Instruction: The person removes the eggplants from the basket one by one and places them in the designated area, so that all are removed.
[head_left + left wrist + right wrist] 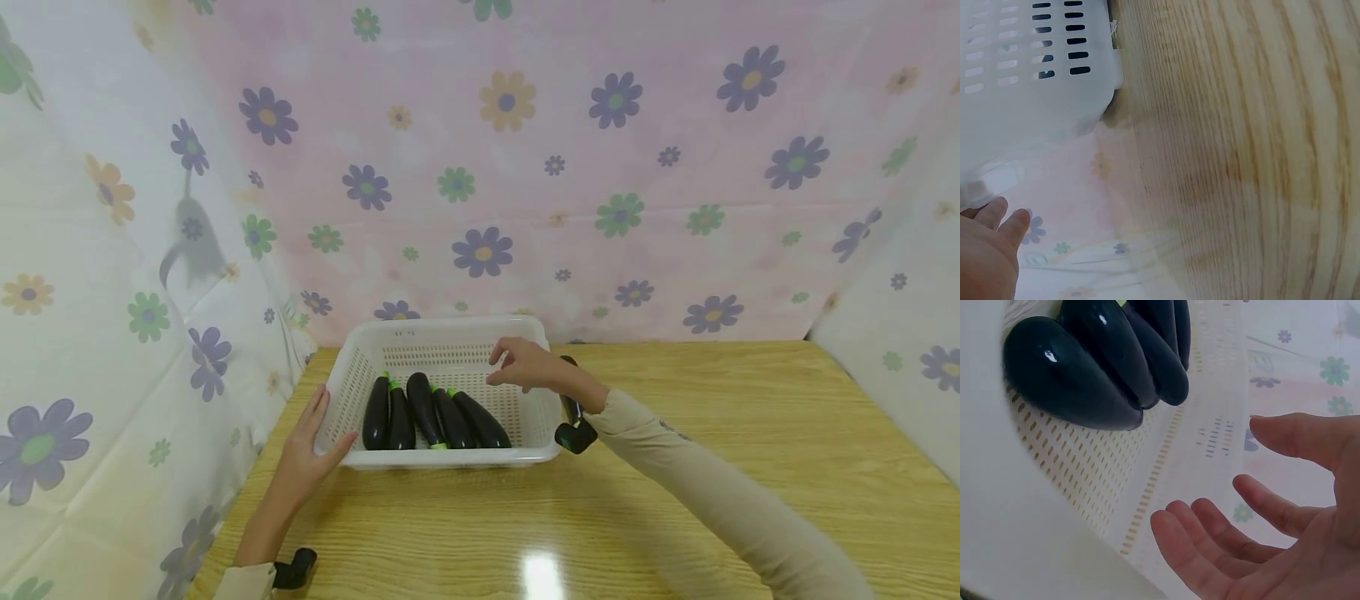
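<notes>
Several dark eggplants [453, 417] with green stem ends lie side by side in the left and middle part of a white plastic basket [450, 457]. My left hand [303, 454] rests at the basket's front left corner, fingers along the left rim and thumb spread toward the front rim. In the left wrist view, its fingertips [1015, 226] show beside the basket's rim. Over the basket's right part, my right hand [528, 365] hangs with loosely bent fingers and nothing in them. The right wrist view shows this hand [1272, 544] apart from the nearest eggplant [1069, 375].
The basket stands on a wooden table [720, 433] near its back edge. Flower-patterned cloth [525, 167] hangs behind the table and on both sides. A dark strap-like device [295, 569] sits on the left wrist, and another [576, 435] on the right.
</notes>
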A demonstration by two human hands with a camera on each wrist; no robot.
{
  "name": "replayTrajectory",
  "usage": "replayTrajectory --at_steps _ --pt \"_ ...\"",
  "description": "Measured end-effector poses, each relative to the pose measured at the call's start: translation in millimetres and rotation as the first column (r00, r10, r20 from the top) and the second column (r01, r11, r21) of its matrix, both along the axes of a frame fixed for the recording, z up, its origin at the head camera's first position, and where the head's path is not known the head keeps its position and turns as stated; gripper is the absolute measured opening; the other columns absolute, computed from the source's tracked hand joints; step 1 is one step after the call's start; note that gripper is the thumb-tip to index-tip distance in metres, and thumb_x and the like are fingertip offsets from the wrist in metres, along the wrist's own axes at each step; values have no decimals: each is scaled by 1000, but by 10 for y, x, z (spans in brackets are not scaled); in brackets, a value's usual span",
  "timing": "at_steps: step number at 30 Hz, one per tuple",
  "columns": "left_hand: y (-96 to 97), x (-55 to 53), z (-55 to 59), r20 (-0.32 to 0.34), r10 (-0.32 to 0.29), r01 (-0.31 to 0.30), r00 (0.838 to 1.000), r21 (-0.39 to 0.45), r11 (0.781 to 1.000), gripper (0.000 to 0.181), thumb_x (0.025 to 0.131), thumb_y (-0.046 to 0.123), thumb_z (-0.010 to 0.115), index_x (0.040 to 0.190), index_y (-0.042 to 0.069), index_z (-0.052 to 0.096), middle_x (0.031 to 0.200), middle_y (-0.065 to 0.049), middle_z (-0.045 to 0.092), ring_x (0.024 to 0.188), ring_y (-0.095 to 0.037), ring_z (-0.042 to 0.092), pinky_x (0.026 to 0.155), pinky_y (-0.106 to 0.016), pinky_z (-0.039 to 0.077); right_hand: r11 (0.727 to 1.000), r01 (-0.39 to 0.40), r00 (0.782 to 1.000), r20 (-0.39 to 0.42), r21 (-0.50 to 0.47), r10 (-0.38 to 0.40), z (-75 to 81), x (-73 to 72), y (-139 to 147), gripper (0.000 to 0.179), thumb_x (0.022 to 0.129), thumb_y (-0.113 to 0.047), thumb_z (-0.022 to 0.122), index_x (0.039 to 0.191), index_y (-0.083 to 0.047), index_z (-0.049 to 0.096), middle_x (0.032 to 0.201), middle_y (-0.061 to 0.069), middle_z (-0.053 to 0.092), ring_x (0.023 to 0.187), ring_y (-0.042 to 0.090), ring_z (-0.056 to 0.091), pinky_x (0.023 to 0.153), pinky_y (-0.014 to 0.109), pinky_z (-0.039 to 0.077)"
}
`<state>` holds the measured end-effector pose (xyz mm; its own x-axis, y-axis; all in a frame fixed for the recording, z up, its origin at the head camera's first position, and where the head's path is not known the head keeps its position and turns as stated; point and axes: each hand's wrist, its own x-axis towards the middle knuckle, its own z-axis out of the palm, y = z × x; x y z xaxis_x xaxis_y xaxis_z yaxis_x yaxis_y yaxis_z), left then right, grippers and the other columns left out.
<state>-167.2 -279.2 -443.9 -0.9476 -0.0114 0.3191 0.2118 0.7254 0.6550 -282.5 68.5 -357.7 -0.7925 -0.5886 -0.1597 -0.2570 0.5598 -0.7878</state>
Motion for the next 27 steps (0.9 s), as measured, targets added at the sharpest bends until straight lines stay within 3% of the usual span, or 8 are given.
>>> replayTrajectory --at_steps 6,11,18,27 --pt "-3 -3 -3 5 4 -4 1000 -1 1000 82 79 38 62 142 17 14 146 5 7 129 -31 18 94 -57 26 998 -3 999 40 65 0 -39 -29 -97 34 80 -28 64 105 -10 52 96 4 54 78 19 54 64 43 49" --pt "5 3 9 8 2 -2 1000 4 1000 82 79 39 62 142 16 14 146 4 7 129 -32 19 93 -56 27 993 4 998 62 114 -11 -86 -58 -170 35 78 -30 65 105 -12 52 91 7 53 80 25 54 57 37 51" --pt "8 5 15 13 0 0 1000 4 1000 82 80 39 61 142 16 14 146 4 7 129 -32 18 93 -57 28 990 11 993 111 140 -26 -123 -51 -259 37 77 -28 67 106 -11 51 102 7 49 88 33 55 62 44 50" --pt "4 -6 6 8 8 -8 1000 -8 1000 81 80 40 61 142 16 15 146 4 8 129 -32 19 93 -56 28 987 2 987 157 162 -28 -170 -68 -344 37 76 -23 68 104 -9 49 106 8 45 86 35 56 62 43 51"
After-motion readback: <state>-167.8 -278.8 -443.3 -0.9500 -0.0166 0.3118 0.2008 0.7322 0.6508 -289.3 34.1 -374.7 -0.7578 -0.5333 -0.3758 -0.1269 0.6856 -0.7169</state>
